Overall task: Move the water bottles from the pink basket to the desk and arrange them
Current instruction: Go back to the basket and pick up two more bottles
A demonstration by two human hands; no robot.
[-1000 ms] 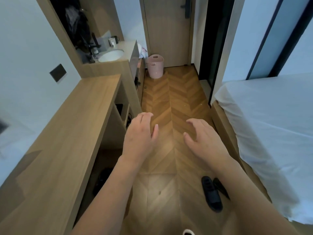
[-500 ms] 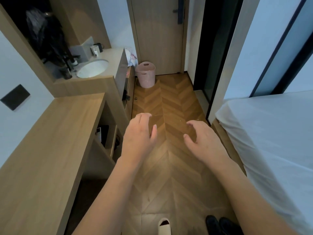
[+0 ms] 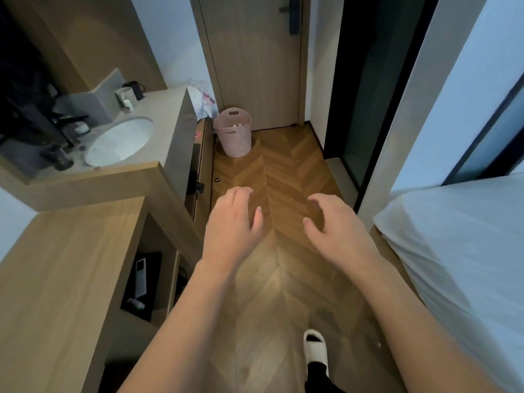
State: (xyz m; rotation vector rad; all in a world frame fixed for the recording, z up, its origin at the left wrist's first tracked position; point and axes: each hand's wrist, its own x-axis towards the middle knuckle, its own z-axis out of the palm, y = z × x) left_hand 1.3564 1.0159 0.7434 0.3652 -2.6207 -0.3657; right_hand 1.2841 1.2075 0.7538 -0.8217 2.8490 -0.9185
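Note:
The pink basket stands on the wooden floor at the far end of the aisle, just before the door. White bottle caps peek over its rim; the bottles themselves are hidden inside. The wooden desk runs along the left side. My left hand and my right hand are stretched out in front of me above the floor, well short of the basket. Both hang with loosely curled fingers and hold nothing.
A stone counter with a white sink and mugs lies beyond the desk. A bed with white sheets fills the right side. Shelves under the desk hold a remote. My slippered foot is on the floor.
I have walked forward down the aisle: the basket, sink and door are nearer and larger. The black shoes on the floor have dropped out of view. Both hands keep the same pose.

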